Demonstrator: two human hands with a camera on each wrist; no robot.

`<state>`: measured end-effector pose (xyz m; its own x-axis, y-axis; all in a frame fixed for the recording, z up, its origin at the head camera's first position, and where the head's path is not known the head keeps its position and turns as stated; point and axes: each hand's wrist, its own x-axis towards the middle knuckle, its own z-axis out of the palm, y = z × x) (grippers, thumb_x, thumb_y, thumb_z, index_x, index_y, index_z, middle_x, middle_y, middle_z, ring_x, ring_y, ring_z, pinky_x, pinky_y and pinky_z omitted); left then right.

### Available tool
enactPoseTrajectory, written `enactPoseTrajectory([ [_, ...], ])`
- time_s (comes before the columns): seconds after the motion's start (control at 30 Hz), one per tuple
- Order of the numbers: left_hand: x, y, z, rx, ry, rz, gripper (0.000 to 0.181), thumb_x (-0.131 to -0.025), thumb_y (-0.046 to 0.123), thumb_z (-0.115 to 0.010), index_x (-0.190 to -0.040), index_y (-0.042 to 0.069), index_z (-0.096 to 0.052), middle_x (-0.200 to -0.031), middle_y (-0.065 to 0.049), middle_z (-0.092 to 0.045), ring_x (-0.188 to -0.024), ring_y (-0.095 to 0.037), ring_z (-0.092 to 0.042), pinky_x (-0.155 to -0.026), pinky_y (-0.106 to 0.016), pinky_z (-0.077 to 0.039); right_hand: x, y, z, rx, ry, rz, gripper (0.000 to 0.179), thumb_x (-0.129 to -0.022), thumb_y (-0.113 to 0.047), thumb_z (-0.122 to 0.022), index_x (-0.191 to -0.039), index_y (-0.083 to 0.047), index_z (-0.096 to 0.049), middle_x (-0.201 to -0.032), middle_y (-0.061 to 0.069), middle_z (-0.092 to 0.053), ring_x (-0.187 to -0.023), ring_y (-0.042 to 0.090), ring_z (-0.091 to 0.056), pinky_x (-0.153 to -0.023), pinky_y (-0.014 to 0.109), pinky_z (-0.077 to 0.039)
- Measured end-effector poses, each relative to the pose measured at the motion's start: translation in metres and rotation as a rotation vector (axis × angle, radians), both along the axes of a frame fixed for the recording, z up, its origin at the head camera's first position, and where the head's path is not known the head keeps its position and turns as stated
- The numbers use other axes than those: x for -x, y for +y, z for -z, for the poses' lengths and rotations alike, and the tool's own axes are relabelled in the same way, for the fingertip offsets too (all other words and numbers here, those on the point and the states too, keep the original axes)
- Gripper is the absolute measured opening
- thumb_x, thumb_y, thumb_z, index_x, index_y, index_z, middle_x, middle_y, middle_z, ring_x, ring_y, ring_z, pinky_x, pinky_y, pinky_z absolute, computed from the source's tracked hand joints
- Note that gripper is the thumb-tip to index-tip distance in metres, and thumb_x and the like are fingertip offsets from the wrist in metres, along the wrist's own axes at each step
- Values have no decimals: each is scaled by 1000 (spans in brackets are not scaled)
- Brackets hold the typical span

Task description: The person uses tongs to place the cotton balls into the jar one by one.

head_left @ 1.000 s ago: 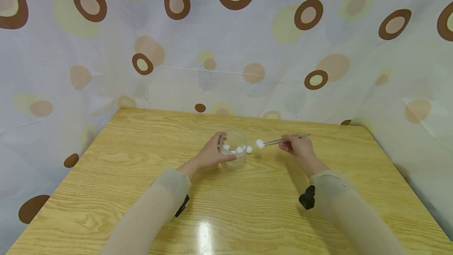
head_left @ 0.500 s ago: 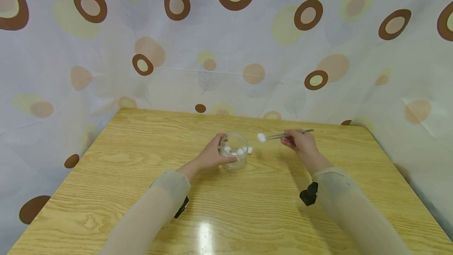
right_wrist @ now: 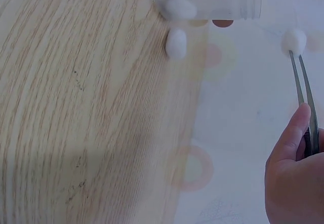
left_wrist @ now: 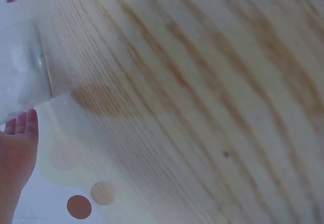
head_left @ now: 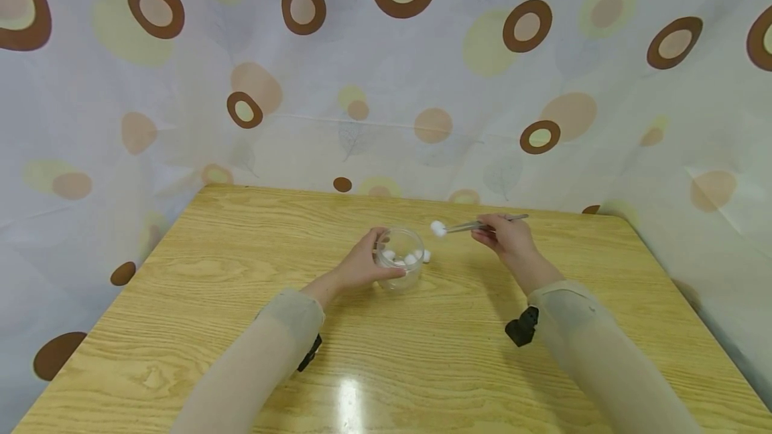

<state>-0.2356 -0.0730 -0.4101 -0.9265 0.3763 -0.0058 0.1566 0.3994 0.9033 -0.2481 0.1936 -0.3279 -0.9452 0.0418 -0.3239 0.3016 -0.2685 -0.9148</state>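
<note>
A clear jar (head_left: 401, 280) stands on the table, with several white cotton balls (head_left: 389, 256) inside it. My left hand (head_left: 362, 263) grips the jar from its left side, thumb along the near wall and fingers round the far side. Metal tweezers (right_wrist: 310, 90) are pinched in my right hand (head_left: 509, 243). Their tips hold one cotton ball (right_wrist: 293, 42) in the air, up and to the right of the jar's mouth. Another cotton ball (right_wrist: 176, 44) lies on the table close against the jar's right side.
The wood-grain table (head_left: 386, 353) reaches back to a patterned curtain (head_left: 386, 99) that hangs behind it and at both sides. A black wrist device (head_left: 522, 327) sits under the right forearm.
My right hand has lifted the tweezers with the cotton ball, first slightly right and then back left toward the jar. The left hand and jar have stayed nearly still.
</note>
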Motion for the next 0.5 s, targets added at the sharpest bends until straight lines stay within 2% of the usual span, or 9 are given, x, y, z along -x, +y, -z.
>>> enactPoseTrajectory([
  [0.5,-1,0,1,-4,9,-7,84,-78,26,-77,-144,8,-28,-144,-17,-38,-128,-33,-42,-104,-46,-37,2,-18,-4,-36,26,-24,6,-93,-5,-52,-88,-6,-51,-68,2,-60,-60,9,-65,-64,19,-55],
])
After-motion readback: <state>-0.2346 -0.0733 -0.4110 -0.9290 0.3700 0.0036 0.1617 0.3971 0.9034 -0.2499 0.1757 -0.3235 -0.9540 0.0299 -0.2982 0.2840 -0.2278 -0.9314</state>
